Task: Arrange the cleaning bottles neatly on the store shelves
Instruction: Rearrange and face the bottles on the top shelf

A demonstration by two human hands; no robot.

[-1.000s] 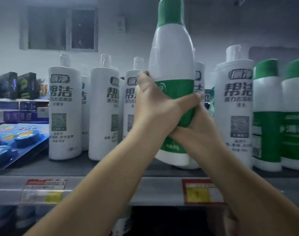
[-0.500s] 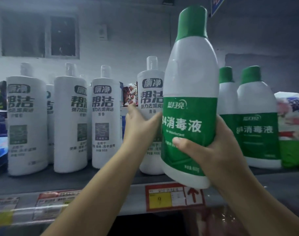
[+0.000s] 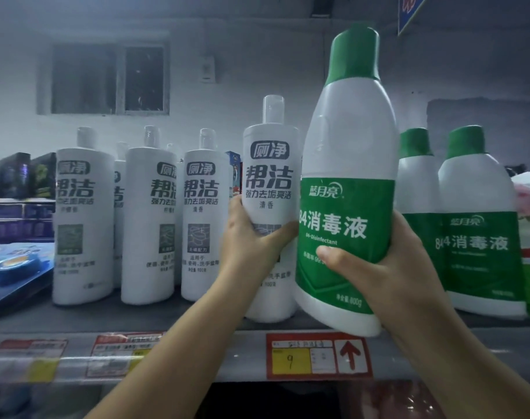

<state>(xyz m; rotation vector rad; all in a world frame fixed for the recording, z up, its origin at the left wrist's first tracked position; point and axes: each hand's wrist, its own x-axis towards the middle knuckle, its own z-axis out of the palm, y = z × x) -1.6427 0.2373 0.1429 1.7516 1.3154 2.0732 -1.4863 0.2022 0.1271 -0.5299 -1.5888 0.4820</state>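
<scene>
My right hand grips a white disinfectant bottle with a green cap and green label, held tilted above the shelf's front edge. My left hand wraps around a white toilet-cleaner bottle with a clear cap, standing on the shelf just left of the held one. Several more white toilet-cleaner bottles stand in a row to the left. Two green-capped disinfectant bottles stand at the right.
Price tags line the shelf's front rail. Blue blister packs lie at the far left with dark boxes behind them. A soft floral package sits at the far right. A wall with a window is behind.
The green-labelled bottle moved right, out of both hands into my right hand alone. My left hand let go of it and closed around the white toilet-cleaner bottle.
</scene>
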